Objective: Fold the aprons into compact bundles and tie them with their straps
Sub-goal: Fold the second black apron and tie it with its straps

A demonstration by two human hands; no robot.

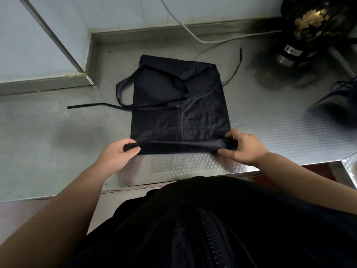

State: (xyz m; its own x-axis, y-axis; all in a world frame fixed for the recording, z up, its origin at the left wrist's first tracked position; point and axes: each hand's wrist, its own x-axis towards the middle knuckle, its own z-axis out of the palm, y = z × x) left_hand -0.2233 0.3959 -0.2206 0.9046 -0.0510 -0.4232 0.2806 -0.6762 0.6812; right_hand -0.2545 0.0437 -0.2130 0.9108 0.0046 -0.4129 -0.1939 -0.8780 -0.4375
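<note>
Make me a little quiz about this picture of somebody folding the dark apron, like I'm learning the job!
1. True or false: the left hand and the right hand both grip the near, rolled-up edge of the apron.
2. Pick one. The long strap pointing left lies: A) loose on the counter, B) in a hand, C) knotted round a bundle.
3. Fill the gap: the black pot with gold flowers stands at the counter's far ___ side.

Key: 1 true; 2 A; 3 right.
</note>
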